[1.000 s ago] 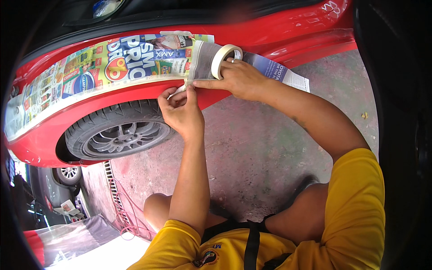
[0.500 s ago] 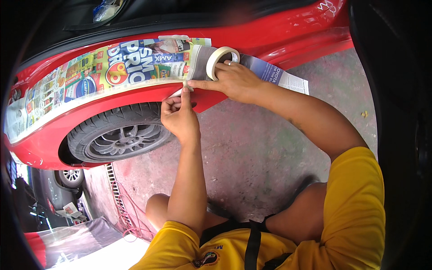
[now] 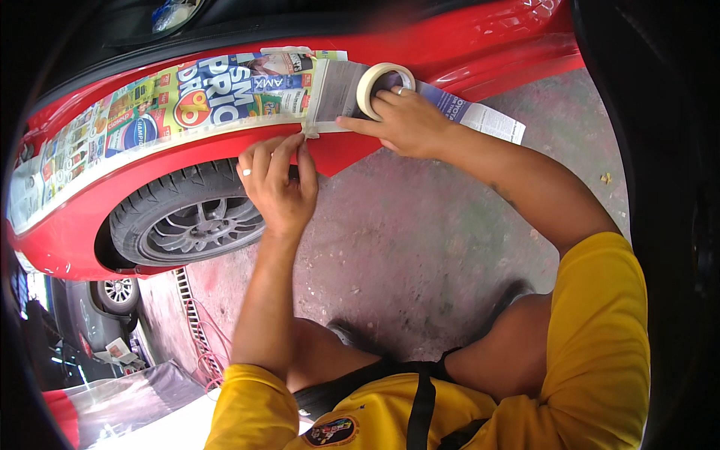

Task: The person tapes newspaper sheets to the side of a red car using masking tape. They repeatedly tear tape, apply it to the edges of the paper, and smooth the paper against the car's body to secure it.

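Observation:
Sheets of newspaper point(image 3: 206, 97) cover the upper part of a red car fender point(image 3: 82, 221), edged along the bottom by pale masking tape point(image 3: 172, 139). My right hand point(image 3: 412, 124) holds a roll of masking tape point(image 3: 365, 91) with its fingers hooked inside the ring. Its index finger stretches left across a grey part of the paper. Below the paper's edge, my left hand point(image 3: 277, 184) is closed, thumb and fingertips drawn together beside a short loose tape end point(image 3: 310, 132). Whatever lies between those fingertips is hidden.
Beneath the fender is a black tyre with a grey spoked wheel point(image 3: 206, 229). My knees are bent over the stained concrete floor point(image 3: 375, 232). At the lower left are a drain grate point(image 3: 189, 307), a red hose point(image 3: 217, 330) and another dark car point(image 3: 90, 322).
My left hand has shifted left and turned its back upward, away from my right index fingertip. My right hand and the tape roll have moved slightly right and up.

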Demonstrator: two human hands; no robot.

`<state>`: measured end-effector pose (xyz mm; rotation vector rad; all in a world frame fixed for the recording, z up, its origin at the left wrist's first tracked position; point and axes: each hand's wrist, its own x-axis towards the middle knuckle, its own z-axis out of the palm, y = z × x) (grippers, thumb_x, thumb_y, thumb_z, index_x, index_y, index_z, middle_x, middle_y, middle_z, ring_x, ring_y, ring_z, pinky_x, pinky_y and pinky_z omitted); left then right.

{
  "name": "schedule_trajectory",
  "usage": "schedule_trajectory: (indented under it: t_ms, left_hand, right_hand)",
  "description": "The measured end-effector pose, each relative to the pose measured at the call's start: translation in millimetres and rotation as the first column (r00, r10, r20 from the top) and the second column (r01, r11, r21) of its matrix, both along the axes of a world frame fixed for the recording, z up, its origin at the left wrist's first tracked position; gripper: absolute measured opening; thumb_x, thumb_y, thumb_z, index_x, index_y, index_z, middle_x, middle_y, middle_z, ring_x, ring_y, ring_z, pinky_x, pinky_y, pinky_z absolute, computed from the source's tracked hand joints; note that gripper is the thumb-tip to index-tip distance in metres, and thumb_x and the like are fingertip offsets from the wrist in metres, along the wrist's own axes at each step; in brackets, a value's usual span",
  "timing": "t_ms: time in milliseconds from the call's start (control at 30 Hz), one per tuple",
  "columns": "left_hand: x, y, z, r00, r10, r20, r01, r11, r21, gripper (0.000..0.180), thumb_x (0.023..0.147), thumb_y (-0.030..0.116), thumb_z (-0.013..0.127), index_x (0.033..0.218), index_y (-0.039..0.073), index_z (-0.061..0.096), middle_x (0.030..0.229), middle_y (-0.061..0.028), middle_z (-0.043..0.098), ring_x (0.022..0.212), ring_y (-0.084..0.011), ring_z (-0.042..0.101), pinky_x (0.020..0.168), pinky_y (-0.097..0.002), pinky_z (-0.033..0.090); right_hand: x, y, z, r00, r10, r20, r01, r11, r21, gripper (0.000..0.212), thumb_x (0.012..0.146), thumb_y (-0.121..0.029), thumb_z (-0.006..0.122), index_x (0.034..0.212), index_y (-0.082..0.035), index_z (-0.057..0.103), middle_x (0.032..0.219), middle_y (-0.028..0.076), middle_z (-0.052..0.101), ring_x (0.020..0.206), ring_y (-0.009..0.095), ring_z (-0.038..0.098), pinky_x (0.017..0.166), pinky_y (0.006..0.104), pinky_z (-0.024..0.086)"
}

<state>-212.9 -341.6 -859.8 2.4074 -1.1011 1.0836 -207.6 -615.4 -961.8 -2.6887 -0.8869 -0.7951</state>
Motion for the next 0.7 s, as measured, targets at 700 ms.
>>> schedule_trajectory:
  t_ms: [700]
  left_hand:
    - [40,11,17,0.982,-0.133,0.135,0.004,0.726,0.687,0.052,0.091,0.017,0.075,0.143,0.019,0.078,0.129,0.0043,0.073,0.122,-0.0230,0.062,0.104,-0.0422,0.048]
  right_hand:
    - [-10,-7,-18,0.994,0.071,-0.081,-0.070,0.997,0.015,0.080,0.093,-0.009,0.078,0.168,-0.031,0.057,0.119,0.006,0.067,0.109,0.027,0.067,0.090,0.0448,0.059]
